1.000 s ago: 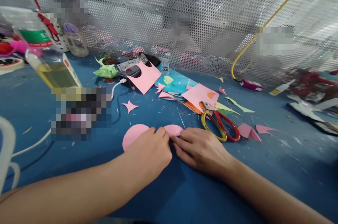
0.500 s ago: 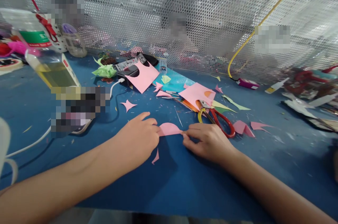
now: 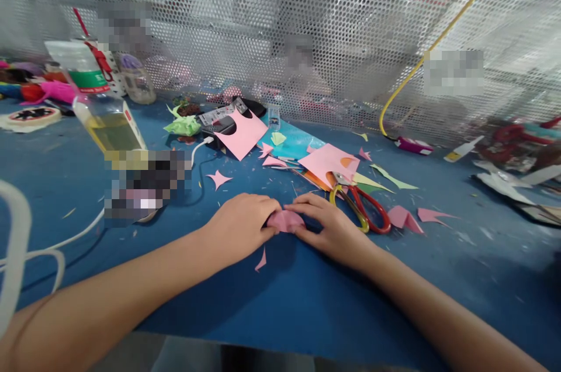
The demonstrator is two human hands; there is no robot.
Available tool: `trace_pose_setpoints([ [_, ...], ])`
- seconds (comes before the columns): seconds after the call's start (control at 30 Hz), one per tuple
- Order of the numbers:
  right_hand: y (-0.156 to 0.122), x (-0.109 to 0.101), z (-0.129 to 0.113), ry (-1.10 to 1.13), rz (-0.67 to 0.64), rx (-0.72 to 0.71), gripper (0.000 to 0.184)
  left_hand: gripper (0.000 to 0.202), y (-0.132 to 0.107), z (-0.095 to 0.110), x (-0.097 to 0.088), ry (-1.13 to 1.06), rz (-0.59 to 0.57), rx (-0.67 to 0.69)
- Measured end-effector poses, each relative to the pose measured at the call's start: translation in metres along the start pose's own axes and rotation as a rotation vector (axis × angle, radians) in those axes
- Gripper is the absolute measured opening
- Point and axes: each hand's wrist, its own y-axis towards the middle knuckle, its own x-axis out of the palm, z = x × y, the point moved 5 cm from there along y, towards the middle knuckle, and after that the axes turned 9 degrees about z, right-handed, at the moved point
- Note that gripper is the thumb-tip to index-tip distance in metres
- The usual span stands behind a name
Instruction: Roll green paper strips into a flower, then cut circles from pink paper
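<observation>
Between my hands is a small rounded piece of pink paper (image 3: 286, 221), lifted a little toward me and creased near its middle. My left hand (image 3: 243, 223) pinches its left end with thumb and fingers. At the other end, my right hand (image 3: 331, 223) grips the paper's edge between thumb and fingertips. A thin pink scrap (image 3: 261, 261) lies below my left hand. Just beyond my right hand rest scissors (image 3: 370, 208) with one red and one yellow handle. Their blades lie on a pink sheet with rounded cutouts (image 3: 326, 159).
Another cut pink sheet (image 3: 241, 135) leans on a dark box at the back. A bottle of yellow liquid (image 3: 111, 129) and a partly blurred phone with a white cable (image 3: 87, 220) stand left. Pink offcuts (image 3: 405, 219) lie right. A perforated metal panel (image 3: 263, 21) closes the back.
The pink paper was flat on the table as a half-round; now it is raised and bent between my fingers. My hands have drawn closer together, and the view has shifted slightly.
</observation>
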Motion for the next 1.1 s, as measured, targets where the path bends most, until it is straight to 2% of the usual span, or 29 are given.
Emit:
trace_pose_setpoints([
  [0.07, 0.0, -0.005, -0.003, 0.042, 0.016, -0.049, 0.024, 0.011, 0.0, 0.0, -0.002, -0.031, -0.01, -0.022],
  [0.17, 0.0, -0.018, -0.014, -0.016, 0.038, -0.184, 0.011, 0.01, -0.002, 0.006, -0.002, -0.049, -0.053, 0.1],
  [0.27, -0.004, -0.022, -0.026, -0.134, -0.095, -0.266, 0.015, 0.012, -0.005, 0.014, -0.002, -0.005, -0.073, 0.246],
  [0.37, -0.006, -0.02, -0.027, -0.135, -0.24, -0.191, 0.016, 0.016, -0.007, 0.018, -0.001, 0.022, -0.106, 0.291],
  [0.53, -0.007, -0.015, -0.015, 0.014, -0.291, -0.011, 0.013, 0.013, -0.003, 0.015, 0.003, -0.004, -0.13, 0.204],
  [0.77, -0.003, -0.01, -0.003, 0.145, -0.274, 0.152, 0.019, 0.016, -0.001, 0.007, 0.007, -0.144, -0.14, 0.098],
  [0.93, 0.0, -0.004, 0.006, 0.066, -0.186, 0.295, 0.019, 0.014, 0.0, 0.004, 0.007, -0.199, -0.13, 0.003],
  [1.1, -0.001, -0.002, 0.007, 0.056, -0.162, 0.33, 0.011, 0.017, 0.002, 0.007, 0.006, -0.157, -0.157, 0.017],
])
